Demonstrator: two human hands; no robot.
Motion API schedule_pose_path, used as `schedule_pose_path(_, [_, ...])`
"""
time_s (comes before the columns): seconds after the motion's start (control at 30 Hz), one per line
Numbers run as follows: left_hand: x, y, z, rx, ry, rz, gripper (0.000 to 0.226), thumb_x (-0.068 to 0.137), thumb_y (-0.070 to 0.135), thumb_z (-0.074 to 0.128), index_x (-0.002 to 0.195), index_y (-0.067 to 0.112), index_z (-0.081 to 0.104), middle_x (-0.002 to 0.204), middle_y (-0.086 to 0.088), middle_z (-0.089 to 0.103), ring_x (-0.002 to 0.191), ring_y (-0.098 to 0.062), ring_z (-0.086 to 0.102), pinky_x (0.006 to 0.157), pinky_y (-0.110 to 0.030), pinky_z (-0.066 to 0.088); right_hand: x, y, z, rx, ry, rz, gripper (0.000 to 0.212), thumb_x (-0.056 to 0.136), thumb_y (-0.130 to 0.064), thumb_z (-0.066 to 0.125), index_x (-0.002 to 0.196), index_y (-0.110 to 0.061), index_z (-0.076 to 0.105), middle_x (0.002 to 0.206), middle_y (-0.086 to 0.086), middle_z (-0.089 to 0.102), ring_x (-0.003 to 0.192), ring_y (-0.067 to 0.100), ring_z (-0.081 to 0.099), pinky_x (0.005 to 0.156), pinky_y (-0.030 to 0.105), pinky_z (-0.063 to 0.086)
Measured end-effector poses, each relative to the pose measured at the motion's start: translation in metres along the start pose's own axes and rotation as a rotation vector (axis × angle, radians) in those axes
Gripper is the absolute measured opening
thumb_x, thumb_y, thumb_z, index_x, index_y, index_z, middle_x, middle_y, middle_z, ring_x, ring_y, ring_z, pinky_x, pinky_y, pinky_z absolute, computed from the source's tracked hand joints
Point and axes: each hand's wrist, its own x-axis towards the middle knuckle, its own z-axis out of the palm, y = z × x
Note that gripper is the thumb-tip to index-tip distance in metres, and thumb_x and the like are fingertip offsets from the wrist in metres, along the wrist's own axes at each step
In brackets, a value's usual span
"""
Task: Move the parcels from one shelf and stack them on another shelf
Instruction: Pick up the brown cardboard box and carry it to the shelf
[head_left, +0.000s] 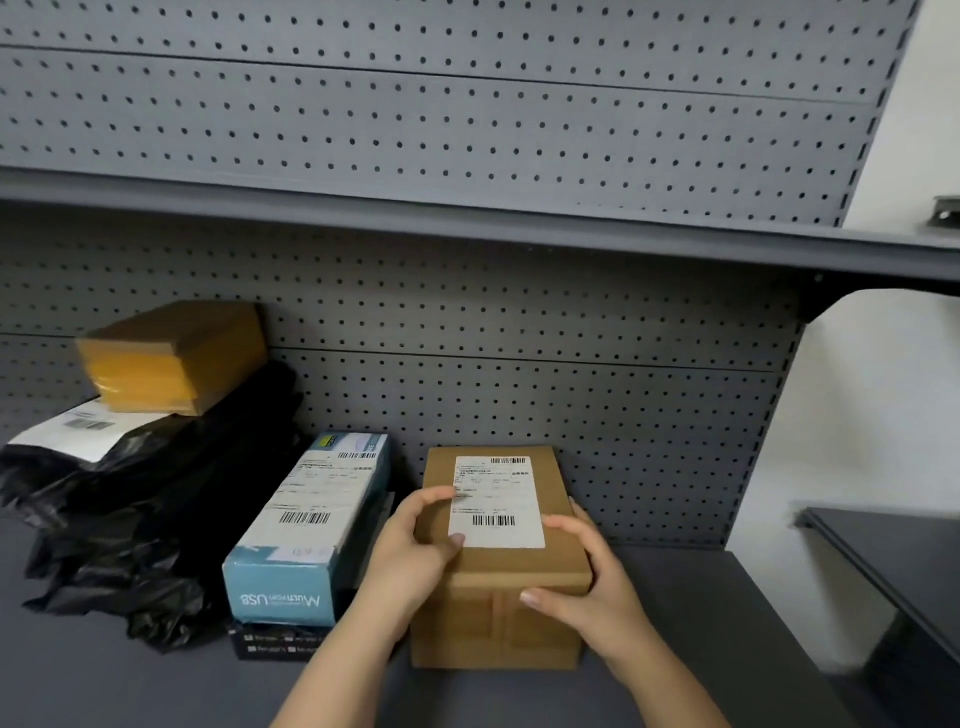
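Rigid brown carton (501, 558), likely light, gripped at its near end by left hand (410, 558) and right hand (589, 582), fingers curled over opposite top edges. Best held there.

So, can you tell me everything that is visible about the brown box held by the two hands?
The brown box is plain closed cardboard, oblong, with a white barcode label on top. It seems to rest flat on the grey shelf, its far end near the pegboard, apart from the blue box on its left. The left hand grips its left edge, the right hand its right front corner.
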Motion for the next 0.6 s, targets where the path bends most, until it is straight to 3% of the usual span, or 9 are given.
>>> schedule_pose_path(0.1, [-0.002, -0.005, 0.001, 0.043, -0.001, 0.001, 0.046, 0.086, -0.003, 0.066, 0.104, 0.039, 0.061, 0.121, 0.016, 0.057, 0.112, -0.008, 0.054, 0.071, -0.005, 0.041, -0.003, 0.006, 0.002, -0.009, -0.017, -0.004, 0.076, 0.047, -0.034, 0.094, 0.114, -0.048, 0.063, 0.143, -0.039, 0.029, 0.135, -0.011, 0.036, 0.112, 0.025, 0.035])
schedule_pose_path(0.23, [-0.002, -0.012, 0.001, 0.037, 0.004, -0.009, 0.045, 0.086, -0.002, 0.066, 0.106, 0.039, 0.061, 0.127, 0.014, 0.056, 0.119, -0.011, 0.052, 0.082, -0.013, 0.043, -0.006, 0.007, 0.002, -0.002, -0.03, 0.017, 0.074, 0.056, -0.017, 0.095, 0.117, -0.043, 0.062, 0.135, -0.042, 0.03, 0.117, -0.029, 0.04, 0.095, 0.005, 0.038])
schedule_pose_path(0.27, [-0.002, -0.013, 0.001, 0.034, 0.003, -0.002, 0.045, 0.086, -0.001, 0.067, 0.107, 0.038, 0.061, 0.127, 0.014, 0.056, 0.12, -0.011, 0.051, 0.085, -0.016, 0.044, -0.007, 0.005, 0.002, -0.006, -0.041, 0.025, 0.076, 0.056, -0.017, 0.095, 0.117, -0.045, 0.061, 0.136, -0.042, 0.028, 0.118, -0.028, 0.039, 0.097, 0.006, 0.038])
schedule_pose_path(0.4, [-0.001, -0.014, -0.002, 0.05, 0.032, 0.0, 0.047, 0.083, 0.0, 0.069, 0.11, 0.038, 0.062, 0.126, 0.016, 0.058, 0.122, -0.012, 0.051, 0.096, -0.025, 0.043, -0.005, 0.003, 0.0, -0.063, -0.032, 0.032, 0.079, 0.051, -0.03, 0.094, 0.115, -0.057, 0.057, 0.149, -0.03, 0.024, 0.139, -0.007, 0.03, 0.119, 0.033, 0.03])
schedule_pose_path(0.53, [-0.004, -0.01, -0.003, 0.027, 0.041, 0.015, 0.047, 0.079, 0.006, 0.074, 0.104, 0.044, 0.063, 0.123, 0.02, 0.06, 0.122, -0.008, 0.052, 0.107, -0.034, 0.041, -0.005, -0.002, -0.002, -0.046, -0.033, 0.018, 0.08, 0.048, -0.037, 0.092, 0.117, -0.055, 0.057, 0.148, -0.035, 0.022, 0.141, -0.009, 0.025, 0.12, 0.038, 0.03])
schedule_pose_path(0.6, [-0.006, -0.01, -0.006, 0.023, 0.036, 0.024, 0.048, 0.079, 0.007, 0.074, 0.107, 0.043, 0.063, 0.125, 0.017, 0.061, 0.122, -0.008, 0.052, 0.107, -0.031, 0.04, -0.005, -0.002, -0.003, -0.048, -0.029, 0.005, 0.08, 0.049, -0.038, 0.092, 0.118, -0.054, 0.057, 0.147, -0.038, 0.021, 0.142, -0.006, 0.027, 0.119, 0.04, 0.033])
